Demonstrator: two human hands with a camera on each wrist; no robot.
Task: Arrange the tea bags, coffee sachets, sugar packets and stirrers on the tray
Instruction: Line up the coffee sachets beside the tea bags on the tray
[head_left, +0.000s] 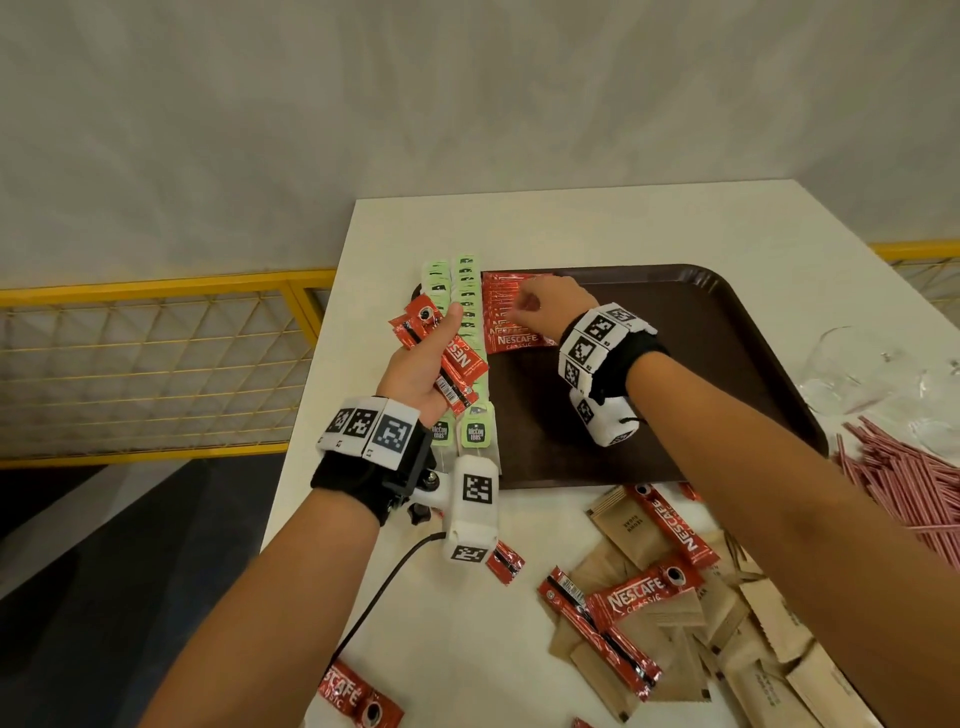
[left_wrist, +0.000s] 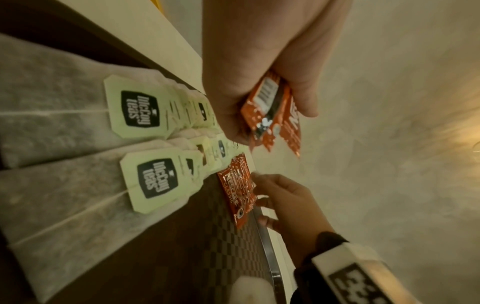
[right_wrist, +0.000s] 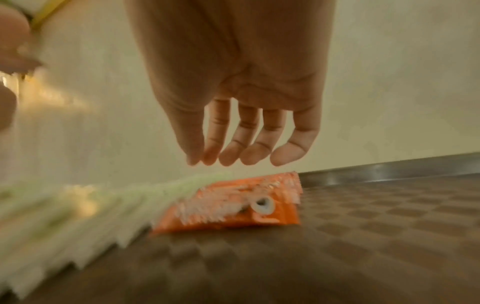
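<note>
A brown tray (head_left: 675, 364) lies on the white table. Two rows of tea bags (head_left: 467, 296) with green tags run along its left side. Beside them is a row of overlapping red coffee sachets (head_left: 511, 322). My left hand (head_left: 441, 343) hovers over the tea bags and grips a bundle of red coffee sachets (head_left: 462, 364). My right hand (head_left: 535, 306) hangs over the sachet row. In the right wrist view its fingers (right_wrist: 246, 148) are relaxed, holding nothing, just above the top sachet (right_wrist: 233, 207). The left wrist view shows the held bundle (left_wrist: 272, 115) and tea tags (left_wrist: 140, 109).
Loose red sachets (head_left: 644, 597) and brown sugar packets (head_left: 753, 623) are scattered on the table in front of the tray. Pink stirrers (head_left: 909, 483) lie in a heap at the right, behind them clear glasses (head_left: 857, 374). A yellow mesh railing (head_left: 156, 364) stands beyond the table's left edge.
</note>
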